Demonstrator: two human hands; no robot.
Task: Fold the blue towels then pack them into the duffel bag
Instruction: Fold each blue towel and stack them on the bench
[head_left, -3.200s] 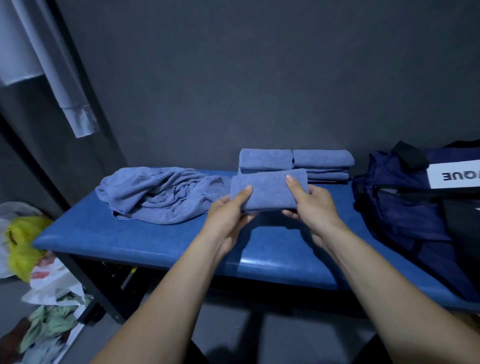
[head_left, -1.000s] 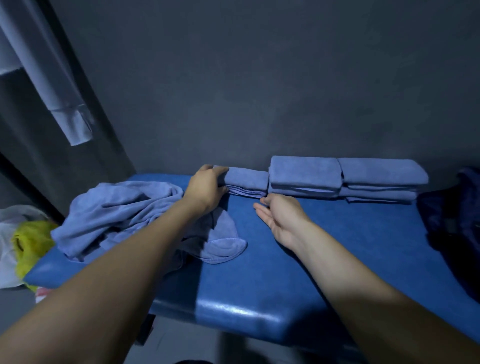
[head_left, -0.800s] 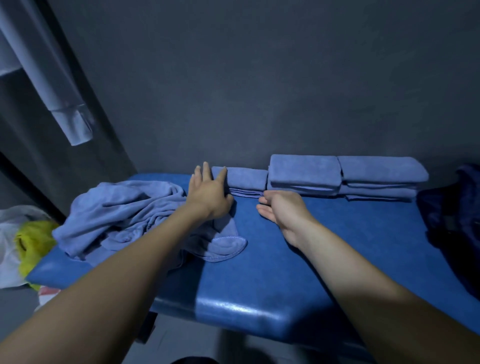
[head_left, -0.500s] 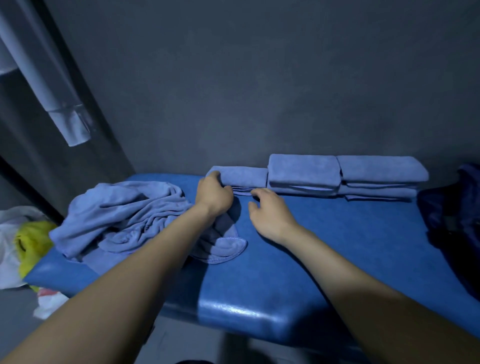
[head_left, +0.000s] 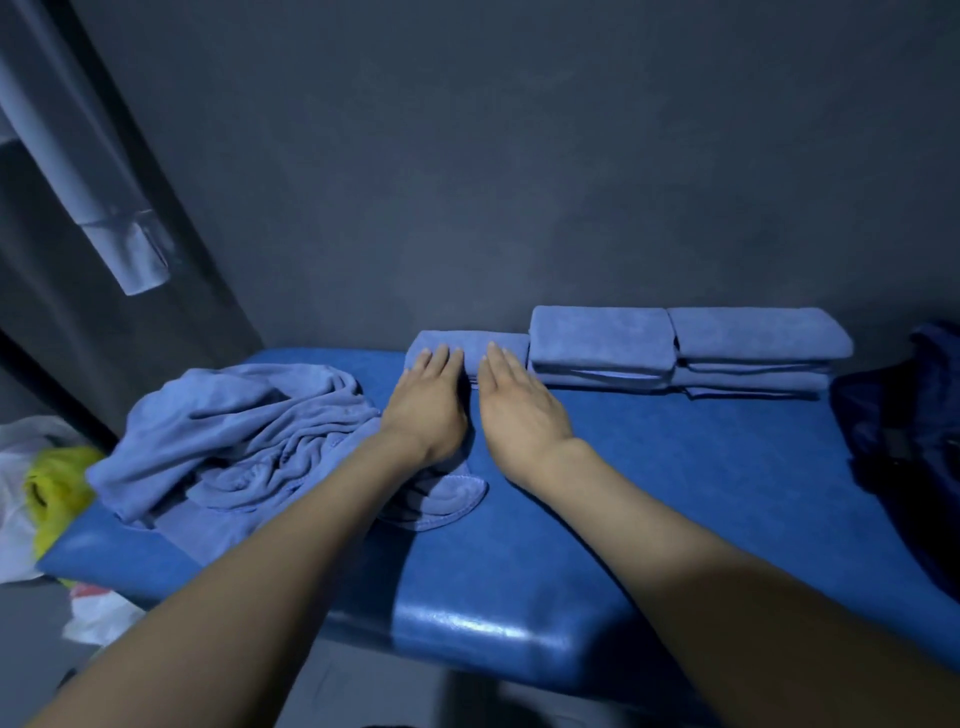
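My left hand (head_left: 423, 410) and right hand (head_left: 519, 410) now lie flat, fingers (head_left: 441, 361) straight, pressing the folded towel (head_left: 470, 347) they gripped before. Left lies the unfolded heap (head_left: 234, 436); behind, two stacks (head_left: 680, 345); the bag (head_left: 904, 431) at the surface's (head_left: 675, 493) right edge.

A small folded blue towel (head_left: 470, 347) lies against the wall, touching two taller folded stacks (head_left: 680, 345) on its right. Unfolded towels (head_left: 234, 436) lie crumpled at the left (the dark duffel bag (head_left: 904, 431) sits at the right edge).
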